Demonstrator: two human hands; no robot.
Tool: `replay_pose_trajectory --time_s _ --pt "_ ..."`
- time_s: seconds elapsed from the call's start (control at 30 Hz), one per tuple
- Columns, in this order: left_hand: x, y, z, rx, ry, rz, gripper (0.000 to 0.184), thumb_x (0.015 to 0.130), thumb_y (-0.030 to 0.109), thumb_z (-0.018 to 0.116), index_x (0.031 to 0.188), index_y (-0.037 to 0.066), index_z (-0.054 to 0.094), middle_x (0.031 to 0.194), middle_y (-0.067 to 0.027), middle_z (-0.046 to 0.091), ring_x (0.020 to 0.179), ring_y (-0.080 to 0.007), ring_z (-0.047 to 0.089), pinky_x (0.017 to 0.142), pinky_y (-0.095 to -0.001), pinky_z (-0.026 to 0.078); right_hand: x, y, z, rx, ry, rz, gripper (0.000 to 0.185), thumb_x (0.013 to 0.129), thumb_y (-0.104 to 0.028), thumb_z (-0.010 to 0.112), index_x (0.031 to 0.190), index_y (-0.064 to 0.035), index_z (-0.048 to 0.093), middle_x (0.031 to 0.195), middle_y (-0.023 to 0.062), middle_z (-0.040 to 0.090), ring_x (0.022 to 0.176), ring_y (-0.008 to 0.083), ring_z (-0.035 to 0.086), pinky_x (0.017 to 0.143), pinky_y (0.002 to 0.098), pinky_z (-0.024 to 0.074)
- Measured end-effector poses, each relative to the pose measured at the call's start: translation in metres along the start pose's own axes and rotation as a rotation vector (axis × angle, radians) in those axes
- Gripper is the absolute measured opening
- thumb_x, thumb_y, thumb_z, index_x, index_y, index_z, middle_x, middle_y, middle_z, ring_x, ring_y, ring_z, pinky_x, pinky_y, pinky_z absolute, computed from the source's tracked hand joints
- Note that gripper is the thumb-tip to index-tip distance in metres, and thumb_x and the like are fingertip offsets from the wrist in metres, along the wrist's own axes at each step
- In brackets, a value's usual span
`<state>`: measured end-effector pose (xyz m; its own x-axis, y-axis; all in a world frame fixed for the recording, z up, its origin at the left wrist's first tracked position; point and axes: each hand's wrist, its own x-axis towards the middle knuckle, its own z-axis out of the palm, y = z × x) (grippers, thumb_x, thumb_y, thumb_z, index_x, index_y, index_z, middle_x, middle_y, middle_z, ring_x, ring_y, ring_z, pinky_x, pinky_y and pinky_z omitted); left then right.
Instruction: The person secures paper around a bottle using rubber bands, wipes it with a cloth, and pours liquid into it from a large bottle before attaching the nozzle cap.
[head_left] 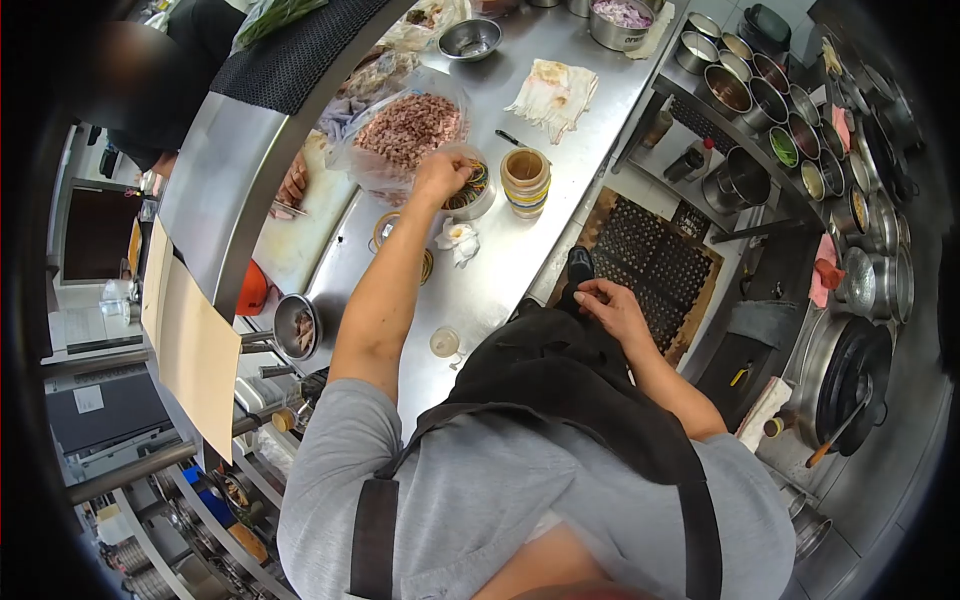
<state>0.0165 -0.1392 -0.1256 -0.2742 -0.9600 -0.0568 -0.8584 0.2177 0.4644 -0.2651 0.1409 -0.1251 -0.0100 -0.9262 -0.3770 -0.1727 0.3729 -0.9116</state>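
Note:
My left hand (pixel 442 178) reaches over a round tub of rubber bands (pixel 470 192), its fingers pinched together at the tub's edge; what they hold, if anything, is too small to name. Beside it lies a clear plastic bag of diced meat (pixel 408 132). A jar wrapped with bands (pixel 526 183) stands right of the tub. Just below the tub is a crumpled white tissue (pixel 458 240). My right hand (pixel 612 308) is at the front of the black apron (pixel 540 375), thumb and fingers pressed together on something I cannot make out.
A stained cloth (pixel 556 92), a black pen (pixel 510 138) and a metal bowl (pixel 470 40) lie on the steel table (pixel 490 290). Across the shelf, a co-worker's hand (pixel 293 184) is over a cutting board (pixel 292 235). Pots stand at the right.

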Motion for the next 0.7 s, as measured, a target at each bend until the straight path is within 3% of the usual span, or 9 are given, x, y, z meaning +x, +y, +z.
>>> replay_pose_trajectory --time_s 0.1,0.43,0.53,0.63,0.7 --pt "-0.016 0.012 -0.037 -0.151 0.008 -0.139 0.024 0.078 0.024 0.076 0.099 0.012 0.076 0.087 -0.0093 0.073 0.076 -0.0196 0.068 0.073 -0.0323 0.053 0.005 -0.005 0.002 -0.036 -0.010 -0.013 0.031 0.088 -0.026 0.069 0.103 0.0012 0.069 0.077 0.0073 0.069 0.071 0.0127 0.064 0.066 0.0276 0.0502" --pt "-0.067 0.024 -0.078 -0.510 0.078 -0.158 0.013 0.080 0.013 0.074 0.090 0.005 0.074 0.085 -0.0054 0.073 0.079 -0.0130 0.066 0.073 -0.0289 0.050 0.023 -0.048 0.011 -0.124 -0.108 -0.130 0.034 0.087 -0.029 0.070 0.105 0.0004 0.068 0.080 0.0093 0.070 0.072 0.0146 0.065 0.068 0.0295 0.0514" --pt "-0.090 0.037 -0.076 -0.702 0.050 -0.119 0.022 0.082 0.005 0.071 0.103 0.003 0.066 0.085 -0.0064 0.071 0.080 -0.0127 0.066 0.073 -0.0288 0.050 0.018 -0.051 0.013 -0.128 -0.128 -0.147 0.034 0.087 -0.029 0.071 0.105 -0.0001 0.069 0.081 0.0093 0.070 0.073 0.0153 0.065 0.069 0.0300 0.0517" --pt "-0.117 0.063 -0.073 -0.949 -0.069 -0.070 0.051 0.084 0.000 0.066 0.130 0.002 0.045 0.081 -0.0100 0.067 0.074 -0.0170 0.065 0.074 -0.0296 0.049 0.016 -0.046 0.015 -0.078 -0.132 -0.182 0.036 0.086 -0.030 0.071 0.106 0.0000 0.068 0.083 0.0097 0.070 0.074 0.0156 0.065 0.069 0.0305 0.0520" --pt "-0.134 0.084 -0.075 -0.959 -0.184 -0.057 0.052 0.083 0.000 0.065 0.131 0.001 0.044 0.079 -0.0094 0.066 0.070 -0.0178 0.065 0.073 -0.0306 0.050 0.014 -0.045 0.016 -0.009 -0.153 -0.166 0.044 0.085 -0.032 0.073 0.113 0.0011 0.066 0.091 0.0115 0.071 0.081 0.0169 0.066 0.073 0.0319 0.0529"
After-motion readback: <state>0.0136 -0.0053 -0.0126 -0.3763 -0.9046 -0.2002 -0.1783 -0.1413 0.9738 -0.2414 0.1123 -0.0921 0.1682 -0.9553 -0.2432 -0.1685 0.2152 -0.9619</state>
